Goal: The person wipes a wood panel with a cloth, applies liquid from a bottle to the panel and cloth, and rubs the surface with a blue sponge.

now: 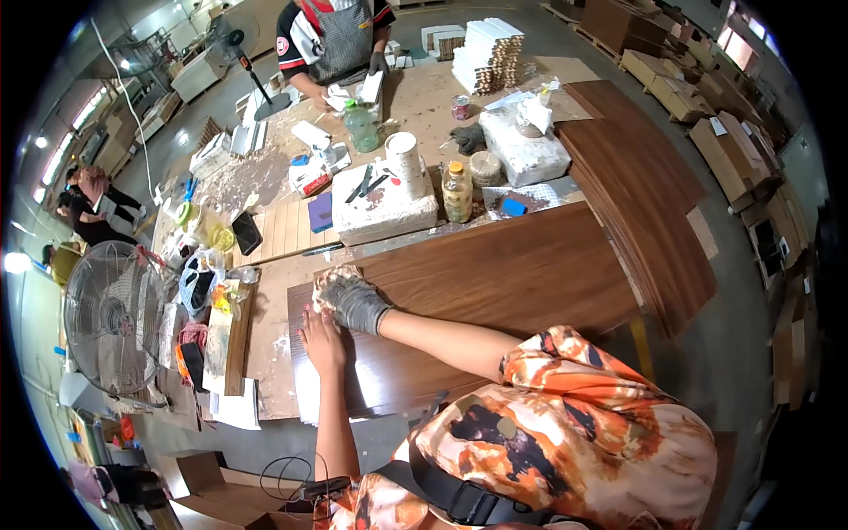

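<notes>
While the person leans over a cluttered work surface (265,353), the right hand (352,302), in a grey knit glove, presses down with fingers curled on a pale rag (329,281) at the near left corner of a dark brown wood panel (512,274). Just beside it, the bare left hand (323,340) lies flat and open on the same panel, holding nothing. Behind the panel stand two white foam blocks: one (384,212) carries dark tools and a white paper roll (405,159), the other (526,150) sits farther right. Between them are a bottle of yellow liquid (457,192) and a small round jar (484,168); a green bottle (360,125) stands farther back. One stack of dark panels (645,203) runs along the right edge. Across the surface, another person (334,40) in an apron handles white pieces, beside a stack of white strips (488,55). Two fans show: a large one (113,318) at the left and a smaller standing one (234,40) beyond.
</notes>
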Demonstrator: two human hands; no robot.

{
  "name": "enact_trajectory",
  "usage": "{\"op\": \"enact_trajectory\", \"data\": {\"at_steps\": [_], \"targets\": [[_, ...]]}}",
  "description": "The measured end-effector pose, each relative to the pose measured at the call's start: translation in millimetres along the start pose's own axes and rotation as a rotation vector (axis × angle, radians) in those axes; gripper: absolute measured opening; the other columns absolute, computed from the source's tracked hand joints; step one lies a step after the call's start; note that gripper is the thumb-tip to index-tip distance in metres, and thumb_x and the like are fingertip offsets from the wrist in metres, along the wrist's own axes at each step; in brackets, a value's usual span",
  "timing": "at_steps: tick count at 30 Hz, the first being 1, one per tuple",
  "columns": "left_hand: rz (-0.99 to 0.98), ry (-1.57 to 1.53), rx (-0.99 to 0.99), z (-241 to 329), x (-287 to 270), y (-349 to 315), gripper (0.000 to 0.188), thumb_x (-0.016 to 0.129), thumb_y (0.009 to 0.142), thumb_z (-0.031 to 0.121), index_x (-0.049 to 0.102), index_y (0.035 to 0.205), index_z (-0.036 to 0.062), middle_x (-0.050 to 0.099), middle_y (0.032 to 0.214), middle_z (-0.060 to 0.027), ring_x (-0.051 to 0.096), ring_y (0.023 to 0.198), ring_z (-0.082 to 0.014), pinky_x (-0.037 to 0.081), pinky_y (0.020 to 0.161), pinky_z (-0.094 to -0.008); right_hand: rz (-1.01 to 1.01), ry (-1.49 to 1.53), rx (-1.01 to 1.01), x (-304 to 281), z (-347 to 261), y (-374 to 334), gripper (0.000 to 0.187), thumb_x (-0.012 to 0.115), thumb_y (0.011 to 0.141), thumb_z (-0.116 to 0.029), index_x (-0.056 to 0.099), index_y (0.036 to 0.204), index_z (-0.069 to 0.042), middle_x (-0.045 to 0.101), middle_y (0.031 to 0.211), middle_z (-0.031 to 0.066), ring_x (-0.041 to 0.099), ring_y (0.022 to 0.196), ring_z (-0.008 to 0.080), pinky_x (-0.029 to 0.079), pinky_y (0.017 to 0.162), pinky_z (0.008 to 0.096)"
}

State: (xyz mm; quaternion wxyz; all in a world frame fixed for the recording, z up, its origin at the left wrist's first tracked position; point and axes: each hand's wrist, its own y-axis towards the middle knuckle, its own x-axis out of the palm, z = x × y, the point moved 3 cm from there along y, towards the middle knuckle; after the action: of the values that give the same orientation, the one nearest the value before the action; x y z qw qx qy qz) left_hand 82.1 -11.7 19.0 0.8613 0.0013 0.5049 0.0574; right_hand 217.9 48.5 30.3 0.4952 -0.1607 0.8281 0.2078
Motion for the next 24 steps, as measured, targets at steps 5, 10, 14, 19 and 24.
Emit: {"op": "enact_trajectory", "data": {"at_steps": [5,10,14,19,24], "targets": [[-0.013,0.039,-0.012,-18.1,6.5,-1.2,0.065,0.028,0.113,0.047,0.038,0.159,0.0009,0.035,0.167,-0.0173,0.027,0.158,-0.0314,0.012,0.128,-0.0501,0.213,0.170,0.128,-43.6,61.4,-55.8,0.058,0.054,0.098,-0.048,0.055,0.134,-0.003,0.062,0.130,0.0207,0.062,0.118,0.0322,0.046,0.103,0.0497],[-0.031,0.086,-0.028,-35.4,9.0,-8.5,0.069,0.026,0.113,0.050,0.033,0.162,0.0026,0.031,0.170,-0.0141,0.023,0.159,-0.0285,0.012,0.129,-0.0497,0.579,2.323,0.126,-147.1,209.9,-189.6,0.025,0.047,0.098,-0.023,0.062,0.087,-0.006,0.063,0.083,0.0124,0.062,0.070,0.0215,0.054,0.060,0.0348],[-0.066,0.088,0.000,-14.7,5.8,-5.1,0.070,0.027,0.113,0.051,0.030,0.163,0.0025,0.026,0.172,-0.0145,0.020,0.160,-0.0282,0.011,0.129,-0.0504,0.965,0.487,0.634,-213.9,306.1,-362.6,0.009,0.062,0.097,-0.010,0.065,0.095,-0.002,0.070,0.095,0.0126,0.068,0.081,0.0218,0.058,0.069,0.0348],[-0.093,0.263,0.049,9.4,5.0,-8.6,0.076,0.029,0.111,0.055,0.027,0.163,-0.0006,0.019,0.173,-0.0187,0.014,0.161,-0.0304,0.006,0.128,-0.0538,0.598,-0.327,0.911,-196.7,347.0,-473.4,0.043,0.067,0.096,-0.023,0.059,0.137,-0.014,0.061,0.138,0.0146,0.058,0.126,0.0340,0.045,0.107,0.0468],[-0.523,0.559,0.324,61.6,-2.1,-22.2,0.099,0.038,0.102,0.071,0.018,0.164,-0.0043,0.014,0.168,-0.0357,0.010,0.159,-0.0484,0.005,0.127,-0.0582,0.518,-0.340,0.971,-194.9,345.6,-466.6,0.036,0.064,0.097,-0.028,0.062,0.129,-0.010,0.066,0.125,0.0157,0.063,0.113,0.0342,0.050,0.097,0.0446]]}}
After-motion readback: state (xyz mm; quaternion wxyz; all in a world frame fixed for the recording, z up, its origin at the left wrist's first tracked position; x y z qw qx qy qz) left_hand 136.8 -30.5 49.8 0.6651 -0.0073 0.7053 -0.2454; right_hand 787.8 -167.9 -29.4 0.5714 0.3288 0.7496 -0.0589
